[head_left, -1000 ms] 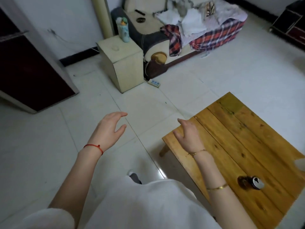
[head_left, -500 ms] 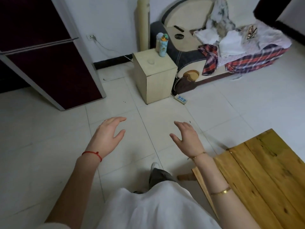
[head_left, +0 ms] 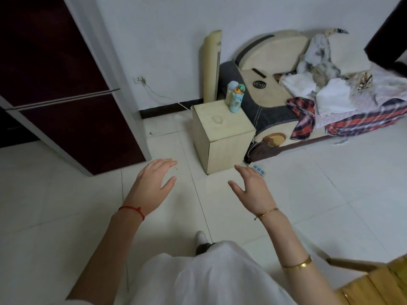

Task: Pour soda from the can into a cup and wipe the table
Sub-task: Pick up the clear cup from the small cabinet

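Both the left hand (head_left: 152, 186) and right hand (head_left: 253, 190) are empty, fingers spread; the yellow wooden plank tabletop (head_left: 374, 287) lies behind the right hand, nearer that hand.

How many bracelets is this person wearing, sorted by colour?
Red string bracelet, at the left hand: 1
Gold bracelets, on the right arm below the right hand, one at the wrist and one further up the forearm: 2
Total: 3
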